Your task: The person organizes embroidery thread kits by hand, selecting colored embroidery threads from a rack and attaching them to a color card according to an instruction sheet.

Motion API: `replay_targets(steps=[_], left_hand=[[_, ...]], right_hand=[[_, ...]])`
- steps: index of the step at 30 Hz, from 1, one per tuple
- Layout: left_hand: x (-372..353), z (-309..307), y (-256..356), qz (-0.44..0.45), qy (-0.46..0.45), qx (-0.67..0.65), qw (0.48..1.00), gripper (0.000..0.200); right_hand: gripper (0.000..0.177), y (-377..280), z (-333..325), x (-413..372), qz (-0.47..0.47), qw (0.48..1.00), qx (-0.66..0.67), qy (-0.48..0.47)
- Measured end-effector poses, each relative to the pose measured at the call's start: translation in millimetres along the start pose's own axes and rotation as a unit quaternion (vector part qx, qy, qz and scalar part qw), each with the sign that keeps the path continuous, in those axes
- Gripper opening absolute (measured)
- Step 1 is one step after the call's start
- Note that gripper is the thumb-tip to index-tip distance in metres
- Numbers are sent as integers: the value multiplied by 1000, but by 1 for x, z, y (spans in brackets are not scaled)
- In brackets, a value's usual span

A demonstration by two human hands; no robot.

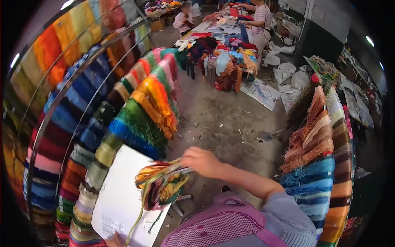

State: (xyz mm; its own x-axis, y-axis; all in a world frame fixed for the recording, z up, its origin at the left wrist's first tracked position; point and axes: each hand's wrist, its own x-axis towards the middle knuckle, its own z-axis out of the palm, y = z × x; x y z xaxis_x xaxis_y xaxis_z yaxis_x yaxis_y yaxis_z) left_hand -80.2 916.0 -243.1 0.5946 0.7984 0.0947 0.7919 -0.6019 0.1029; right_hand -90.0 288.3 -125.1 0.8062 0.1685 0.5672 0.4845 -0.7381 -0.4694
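1. Across the whole left side, a curved metal rack (82, 94), hung thick with yarn hanks in orange, blue, green, red and pink.
2. Underfoot, bare concrete floor (222, 119), strewn with threads and scraps.
3. On the right, a second rack (319, 164), loaded with hanks in rust, tan, blue and brown.
4. Far back, a worktable (224, 45) heaped with mixed yarn. Beside it, a standing person (261, 20) in a striped top and a seated person (183, 18), both well apart from the near hands.
5. Low and left of centre, a white sheet of paper (123, 197), tilted, just beside the lowest hanks of the left rack, with faint print near its lower edge.
6. Over the sheet's upper right edge, a bundle of yarn samples (162, 183) in yellow, orange, green and dark red, with loose strands trailing down across the paper.
7. Closed around the top of that bundle, the right hand (201, 161), forearm reaching in from the lower right.
8. At the very bottom edge, only the fingertips of the left hand (114, 239), gripping the sheet's lower corner; the rest out of view.
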Motion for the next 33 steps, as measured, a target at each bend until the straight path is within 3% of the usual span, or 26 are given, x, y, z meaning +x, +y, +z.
replay_targets(steps=[3,7,9,13,15,16,17,19,21,22,23,24,25,26,27,29,33], left_hand=[[-29,-6,39,12,17,-38,999,67],[-56,-24,59,17,43,-70,996,59],[-67,-28,68,20,52,-85,995,55],[-75,-29,109,31,70,-124,989,48],[-83,-20,129,33,70,-140,987,44],[-135,-56,193,120,103,-126,979,31],[-116,-41,211,235,183,-175,938,41],[-179,-93,308,302,224,-122,918,54],[-240,-131,400,405,205,-255,854,61],[-257,-138,435,378,75,-356,851,69],[-278,-142,471,402,19,-426,810,72],[-289,-139,504,510,11,-436,741,72],[-306,-140,538,510,-48,-462,724,68],[-311,-140,566,596,15,-326,734,61],[-333,-151,601,601,-49,-331,726,51],[-352,-127,659,643,-84,-309,696,38],[-400,-88,757,665,-200,-329,639,30]], right_hand=[[20,70,-83,-52,114,986,-109,49],[14,133,-174,-93,263,933,-106,223],[13,155,-206,-103,337,904,-61,257],[10,195,-227,-90,278,897,-169,299],[9,221,-234,-82,247,910,-272,193],[9,239,-235,-75,228,909,-295,184],[9,256,-240,-66,223,911,-297,181],[9,293,-253,-45,217,899,-336,178],[6,323,-263,-13,227,893,-291,259],[6,339,-266,1,251,881,-269,296],[6,374,-260,0,238,889,-242,307],[5,395,-269,2,287,914,-252,134],[5,407,-272,12,291,906,-289,110],[5,417,-275,23,294,895,-325,84],[4,425,-283,36,288,904,-291,128],[5,442,-292,54,307,881,-308,187],[7,493,-297,78,353,877,-280,170]])
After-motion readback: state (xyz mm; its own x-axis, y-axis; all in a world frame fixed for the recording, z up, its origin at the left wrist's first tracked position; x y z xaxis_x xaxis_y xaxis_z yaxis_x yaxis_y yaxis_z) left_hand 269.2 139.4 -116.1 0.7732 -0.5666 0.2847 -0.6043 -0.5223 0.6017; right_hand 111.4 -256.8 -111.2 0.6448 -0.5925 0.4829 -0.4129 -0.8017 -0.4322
